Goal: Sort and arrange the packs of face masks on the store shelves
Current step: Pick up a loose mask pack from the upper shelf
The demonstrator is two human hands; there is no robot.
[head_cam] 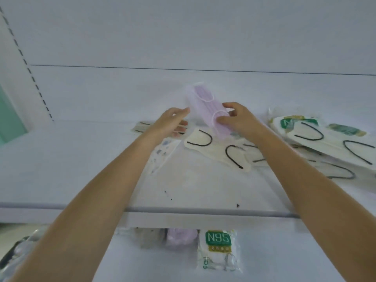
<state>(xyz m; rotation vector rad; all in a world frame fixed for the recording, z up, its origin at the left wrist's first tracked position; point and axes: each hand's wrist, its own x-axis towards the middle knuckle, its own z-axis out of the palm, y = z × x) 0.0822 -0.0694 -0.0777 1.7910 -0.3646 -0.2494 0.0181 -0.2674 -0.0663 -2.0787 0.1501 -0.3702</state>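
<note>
A pack of lilac face masks is held tilted above the white shelf, near its back wall. My right hand grips the pack's lower right end, thumb on top. My left hand hovers at the pack's left edge with fingers relaxed, fingertips close to the wrapper; contact is unclear. Below the hands lie cream masks with black ear loops and a patterned white mask pack.
A heap of N95 packs with green labels and black loops covers the shelf's right side. On the lower shelf sit an N95 pack, a lilac pack and a grey pack. The shelf's front lip runs across.
</note>
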